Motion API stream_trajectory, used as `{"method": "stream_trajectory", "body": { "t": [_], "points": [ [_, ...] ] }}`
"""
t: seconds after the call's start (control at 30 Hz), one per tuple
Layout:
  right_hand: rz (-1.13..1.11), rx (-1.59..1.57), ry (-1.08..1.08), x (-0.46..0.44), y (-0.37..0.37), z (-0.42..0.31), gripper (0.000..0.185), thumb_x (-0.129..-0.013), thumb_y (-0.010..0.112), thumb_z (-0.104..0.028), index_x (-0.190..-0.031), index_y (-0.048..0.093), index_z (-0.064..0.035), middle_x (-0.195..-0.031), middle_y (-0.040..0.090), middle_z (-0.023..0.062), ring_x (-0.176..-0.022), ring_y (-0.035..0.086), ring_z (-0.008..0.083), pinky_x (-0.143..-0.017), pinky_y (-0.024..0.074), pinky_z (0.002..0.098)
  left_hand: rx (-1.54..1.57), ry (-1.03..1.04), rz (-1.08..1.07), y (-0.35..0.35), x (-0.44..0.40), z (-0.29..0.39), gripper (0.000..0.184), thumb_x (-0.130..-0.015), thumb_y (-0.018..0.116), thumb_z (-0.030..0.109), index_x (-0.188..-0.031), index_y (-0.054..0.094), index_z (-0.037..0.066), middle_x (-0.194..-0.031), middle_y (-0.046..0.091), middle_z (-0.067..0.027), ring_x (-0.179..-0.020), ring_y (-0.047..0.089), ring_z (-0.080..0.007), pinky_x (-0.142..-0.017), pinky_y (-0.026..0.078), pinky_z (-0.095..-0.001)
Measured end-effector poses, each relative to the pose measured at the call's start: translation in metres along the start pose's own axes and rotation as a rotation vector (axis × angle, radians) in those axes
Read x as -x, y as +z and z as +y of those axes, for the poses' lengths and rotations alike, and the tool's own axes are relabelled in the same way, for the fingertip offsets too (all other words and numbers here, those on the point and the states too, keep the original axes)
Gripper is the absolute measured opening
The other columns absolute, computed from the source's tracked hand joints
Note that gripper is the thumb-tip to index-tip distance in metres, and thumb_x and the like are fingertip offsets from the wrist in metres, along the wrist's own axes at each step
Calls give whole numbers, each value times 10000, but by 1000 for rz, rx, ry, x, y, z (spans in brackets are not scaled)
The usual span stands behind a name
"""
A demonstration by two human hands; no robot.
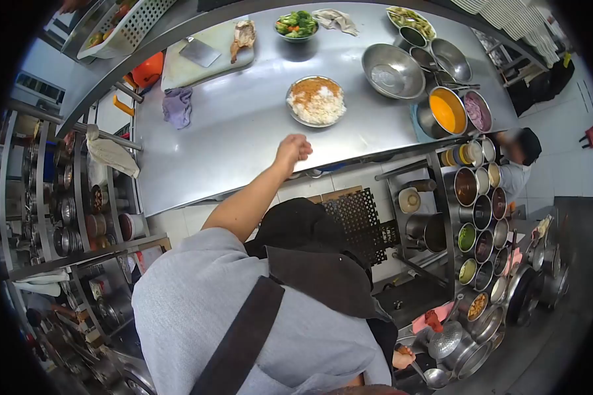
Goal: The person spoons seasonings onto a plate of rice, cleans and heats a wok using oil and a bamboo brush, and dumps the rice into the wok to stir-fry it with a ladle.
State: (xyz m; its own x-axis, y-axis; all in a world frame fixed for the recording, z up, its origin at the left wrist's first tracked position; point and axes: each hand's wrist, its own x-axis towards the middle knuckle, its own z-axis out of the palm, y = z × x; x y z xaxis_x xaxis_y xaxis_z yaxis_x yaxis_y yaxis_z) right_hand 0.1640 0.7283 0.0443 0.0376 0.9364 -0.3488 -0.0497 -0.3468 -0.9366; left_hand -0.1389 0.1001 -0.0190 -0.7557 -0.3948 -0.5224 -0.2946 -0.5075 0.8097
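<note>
My left hand point(293, 155) is stretched over the front edge of the steel table, fingers curled together; what is inside them, if anything, is hidden. Just beyond it sits a metal bowl point(294, 119) of white rice point(319, 108) with brown powder point(308, 90) and a whiter patch on top. Low at the right, my right hand point(404, 357) is closed around the handle of a ladle point(436, 377). The ladle's round bowl hangs near pots and a domed metal lid point(448, 340).
Steel bowls point(393, 71) and an orange liquid point(447, 112) stand at the table's right. A cutting board point(178, 69) carries a cleaver point(200, 52). Broccoli point(296, 24) fills a bowl at the back. A rack of seasoning pots point(466, 186) stands right; another person point(522, 148) is behind it.
</note>
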Motion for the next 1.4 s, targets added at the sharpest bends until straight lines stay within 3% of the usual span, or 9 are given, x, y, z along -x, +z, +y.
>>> {"method": "stream_trajectory", "body": {
  "t": [0.23, 0.4, 0.57, 0.67, 0.8, 0.97, 1.0, 1.1, 1.4],
  "points": [
    [64, -27, -47, 40, 15, -7, 234, -785, 537, -180, -580, 435, -132, -547, 469, 9, -506, 493, 177, -511, 412, 307, -3, 41, 114, 2, -52, 55, 145, -827, 545, 101, -922, 454, 38, -772, 570, -102, -547, 579, -167, -444, 438, -254],
    [167, 58, -116, 87, -3, -14, 294, -804, 551, -231, -566, 414, -127, -537, 449, 6, -493, 470, 147, -501, 392, 270, -149, 67, 207, 7, -73, 57, 133, -732, 565, 26, -814, 461, 29, -619, 537, -90, -384, 460, -137, -329, 321, -263],
    [144, 8, -37, 70, -89, 14, 278, -801, 558, -231, -601, 493, -49, -571, 504, 55, -544, 527, 175, -459, 419, 320, -112, 145, 185, 18, -78, 53, 105, -715, 546, -10, -789, 477, 17, -600, 518, -73, -347, 381, -125, -320, 270, -276],
    [227, 242, -100, 81, -113, 21, 274, -816, 544, -200, -627, 507, -5, -576, 491, 90, -517, 499, 201, -457, 434, 343, -131, 167, 90, 36, -62, 44, 113, -708, 539, -26, -802, 487, 9, -588, 508, -67, -344, 389, -123, -310, 272, -273],
    [214, 129, -96, 88, -127, 14, 271, -803, 596, -137, -604, 427, -66, -551, 423, 31, -470, 406, 144, -447, 340, 295, -213, 139, -51, 72, -29, 25, 152, -701, 534, -35, -849, 512, -15, -618, 543, -81, -353, 409, -106, -303, 295, -247],
    [292, 38, -204, 88, -133, -45, 305, -817, 662, -201, -638, 443, -87, -572, 445, 26, -465, 417, 139, -434, 354, 279, -273, 92, -309, 147, 41, -10, 202, -688, 512, -63, -887, 514, -29, -686, 563, -85, -419, 461, -108, -322, 334, -210],
    [292, 20, -192, 96, -129, -63, 279, -814, 672, -178, -720, 454, -33, -627, 465, 39, -473, 417, 133, -424, 354, 268, -290, 74, -379, 166, 57, -19, 189, -685, 517, -62, -872, 518, -29, -683, 566, -86, -421, 467, -109, -321, 330, -215],
    [296, 64, -211, 92, -142, -84, 178, -833, 622, -166, -854, 498, -39, -666, 486, 35, -479, 435, 125, -428, 374, 262, -357, 71, -594, 221, 91, -60, 156, -675, 523, -65, -822, 509, -17, -689, 568, -81, -445, 488, -116, -333, 348, -217],
    [284, 318, -147, 68, -214, -36, 81, -859, 550, -107, -885, 492, -57, -580, 451, 12, -397, 421, 99, -344, 347, 252, -499, -216, -1166, 397, 266, -182, 170, -677, 534, -72, -828, 519, 6, -690, 581, -64, -449, 482, -93, -342, 358, -200]
  ]
}}
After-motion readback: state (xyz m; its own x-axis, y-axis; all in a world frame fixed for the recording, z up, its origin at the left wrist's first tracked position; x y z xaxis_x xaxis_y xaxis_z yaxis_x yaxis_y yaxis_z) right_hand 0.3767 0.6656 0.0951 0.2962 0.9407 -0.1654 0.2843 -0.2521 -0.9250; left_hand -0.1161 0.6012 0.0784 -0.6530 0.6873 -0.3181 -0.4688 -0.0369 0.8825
